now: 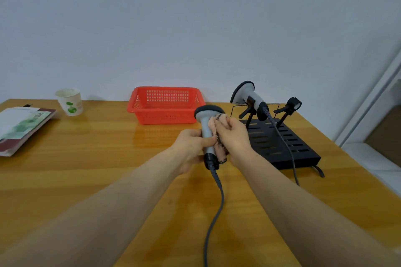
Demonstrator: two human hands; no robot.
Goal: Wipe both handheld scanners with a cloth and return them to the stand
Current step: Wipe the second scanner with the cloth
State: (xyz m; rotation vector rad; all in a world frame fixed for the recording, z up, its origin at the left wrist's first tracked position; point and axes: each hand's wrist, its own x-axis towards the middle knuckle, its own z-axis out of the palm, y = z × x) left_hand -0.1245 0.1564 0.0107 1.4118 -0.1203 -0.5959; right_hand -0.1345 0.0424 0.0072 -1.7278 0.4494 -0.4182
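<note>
Wiping the first scanner [205, 131] is the step in hand. The left hand [191, 147] grips its grey handle low down, head up, above the middle of the worktop [86, 158]. The right hand [234, 136] is closed round a pinkish cloth [219, 122] and presses it against the right side of the handle. The scanner's cable [217, 201] trails toward the near edge.

The second scanner [249, 97] sits in the left cradle of the black stand [282, 147], far right. The right cradle [291, 104] looks empty, though it is small in view.

Next, I judge, the cloth should pass over the head. Then the scanner goes to the free cradle, with the cable kept clear.
</note>
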